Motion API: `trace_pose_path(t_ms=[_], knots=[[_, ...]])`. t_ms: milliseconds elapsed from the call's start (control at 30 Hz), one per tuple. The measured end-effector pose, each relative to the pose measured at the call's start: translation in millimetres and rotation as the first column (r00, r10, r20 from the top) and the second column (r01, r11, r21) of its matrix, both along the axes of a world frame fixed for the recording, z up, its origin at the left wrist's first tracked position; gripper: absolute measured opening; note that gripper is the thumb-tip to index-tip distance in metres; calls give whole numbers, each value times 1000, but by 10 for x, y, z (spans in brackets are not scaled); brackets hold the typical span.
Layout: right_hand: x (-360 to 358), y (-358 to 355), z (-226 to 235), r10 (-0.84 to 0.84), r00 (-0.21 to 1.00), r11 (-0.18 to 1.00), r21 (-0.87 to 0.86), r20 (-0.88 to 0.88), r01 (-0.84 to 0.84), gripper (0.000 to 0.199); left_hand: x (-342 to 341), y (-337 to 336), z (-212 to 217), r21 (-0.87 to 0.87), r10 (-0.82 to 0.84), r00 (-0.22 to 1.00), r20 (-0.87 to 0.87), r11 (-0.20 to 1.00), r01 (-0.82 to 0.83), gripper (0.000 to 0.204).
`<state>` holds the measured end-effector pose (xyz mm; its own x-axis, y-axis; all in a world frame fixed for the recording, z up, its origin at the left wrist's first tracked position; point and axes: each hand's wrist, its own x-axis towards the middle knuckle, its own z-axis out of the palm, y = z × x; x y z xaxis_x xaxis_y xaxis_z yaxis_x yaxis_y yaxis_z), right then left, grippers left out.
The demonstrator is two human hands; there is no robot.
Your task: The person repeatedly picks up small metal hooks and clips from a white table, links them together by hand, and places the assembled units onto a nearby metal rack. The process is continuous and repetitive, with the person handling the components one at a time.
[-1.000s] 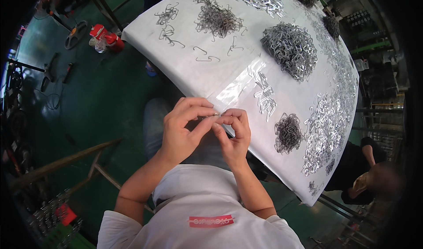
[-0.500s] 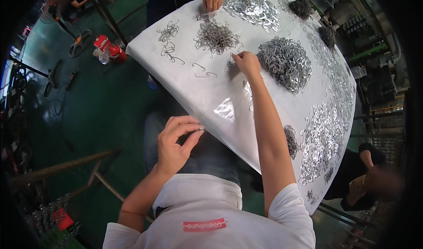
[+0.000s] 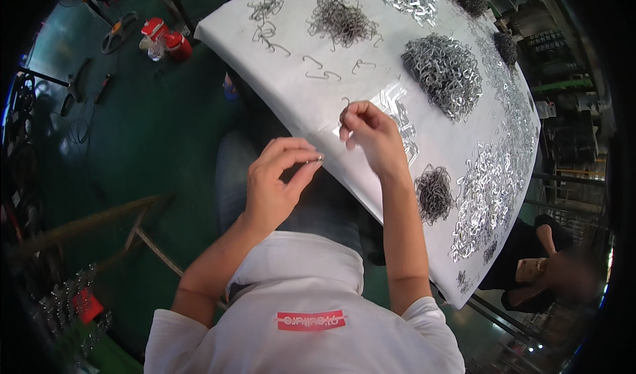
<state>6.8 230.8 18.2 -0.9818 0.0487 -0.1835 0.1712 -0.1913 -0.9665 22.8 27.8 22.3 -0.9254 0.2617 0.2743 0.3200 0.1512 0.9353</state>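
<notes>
At one o'clock our right grip (image 3: 373, 133) pinches a hook (image 3: 346, 101), our left grip (image 3: 273, 179) a metal bit (image 3: 320, 158). Fingertip-only holds could slip.

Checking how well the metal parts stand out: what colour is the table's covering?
White. The table covering shows best in the head view.

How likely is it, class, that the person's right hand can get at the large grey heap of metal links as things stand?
Probably yes: the right hand is over the white table with nothing tall between it and the large grey heap, though it pinches a wire hook.
</notes>
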Motion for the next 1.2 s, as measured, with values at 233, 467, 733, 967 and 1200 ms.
trace_pose_path(t_ms=[233, 467, 733, 967, 1200], knots=[[595, -533, 304, -134, 990, 972, -186, 47, 141, 5, 10, 19, 37, -13, 7, 999, -41, 1000, -8, 14], [602, -600, 181, -261, 957, 963, -107, -129, 248, 6, 41, 25, 28, -18, -18, 1000, -21, 1000, 17, 15], [712, -660, 5, -264, 830, 890, 208, -492, 406, 7, -647, 265, -294, -5, -77, 995, 63, 997, 77, 13], [825, -701, 44, -241, 858, 897, 233, -454, 375, 7, -888, 1639, -778, -438, -489, 862, -131, 809, 392, 15], [856, -692, 17, -211, 854, 891, 266, -475, 368, 8, -808, 1938, -888, -586, -556, 822, -124, 710, 391, 14]])
